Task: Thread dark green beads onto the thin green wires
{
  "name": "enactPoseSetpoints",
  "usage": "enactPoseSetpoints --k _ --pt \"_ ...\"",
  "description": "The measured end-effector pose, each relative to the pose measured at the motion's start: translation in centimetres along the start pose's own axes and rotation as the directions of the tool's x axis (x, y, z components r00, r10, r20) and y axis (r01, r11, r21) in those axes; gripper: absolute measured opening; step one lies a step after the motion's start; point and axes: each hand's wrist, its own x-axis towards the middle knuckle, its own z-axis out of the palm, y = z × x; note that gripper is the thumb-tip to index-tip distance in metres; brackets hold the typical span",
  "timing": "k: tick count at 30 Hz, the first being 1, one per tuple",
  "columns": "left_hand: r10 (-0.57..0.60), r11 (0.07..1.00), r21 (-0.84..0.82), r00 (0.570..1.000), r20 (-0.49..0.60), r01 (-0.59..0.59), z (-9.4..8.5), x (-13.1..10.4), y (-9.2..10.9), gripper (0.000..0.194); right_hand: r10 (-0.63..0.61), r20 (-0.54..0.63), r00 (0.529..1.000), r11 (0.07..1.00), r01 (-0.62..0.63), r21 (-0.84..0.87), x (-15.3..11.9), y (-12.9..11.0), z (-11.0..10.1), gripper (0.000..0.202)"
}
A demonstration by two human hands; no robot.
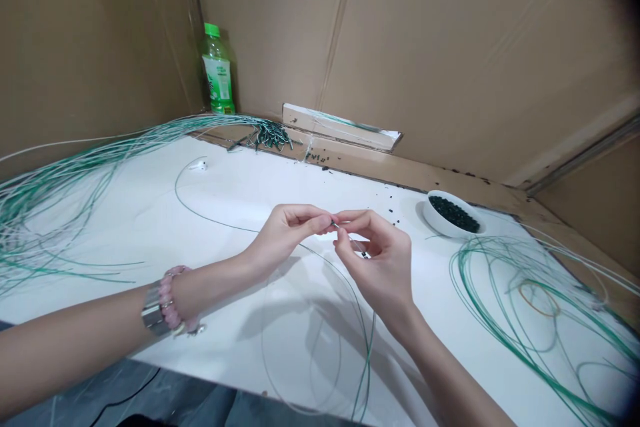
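Above the middle of the white table (215, 333), my two hands meet at the fingertips. My left hand (290, 233) pinches a small dark piece (333, 222) at the end of a thin strand. My right hand (375, 253) is closed in a pinch right beside it, on the thin wire (352, 240) that runs under its fingers. A tiny black-and-white bit shows by the right palm; its kind is unclear. Loops of green wire (357, 297) hang below the hands onto the table. Fingers partly hide what is held.
A white bowl (431, 219) of small black pieces stands at right, near coiled green wires (470, 287). Long green and white wires (100, 160) lie at left, dark looped ends bunched (273, 135). A white earbud (199, 165) and green bottle (217, 80) are behind, before cardboard walls (425, 47).
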Motion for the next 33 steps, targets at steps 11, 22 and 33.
enactPoseSetpoints --k 11,22,33 --pt "-0.064 0.995 -0.076 0.998 -0.012 0.063 0.53 -0.49 0.12 0.016 -0.079 -0.001 0.997 0.993 0.079 -0.083 -0.16 0.19 -0.21 0.008" --pt "-0.154 0.970 -0.185 0.988 0.027 0.156 0.62 -0.59 0.00 0.021 -0.092 0.062 0.994 0.990 0.098 -0.098 0.15 0.07 -0.30 0.008" --pt "-0.132 0.976 -0.172 0.991 0.021 0.134 0.68 -0.62 -0.16 0.022 -0.106 0.073 0.992 0.988 0.113 -0.102 0.01 0.09 -0.36 0.009"
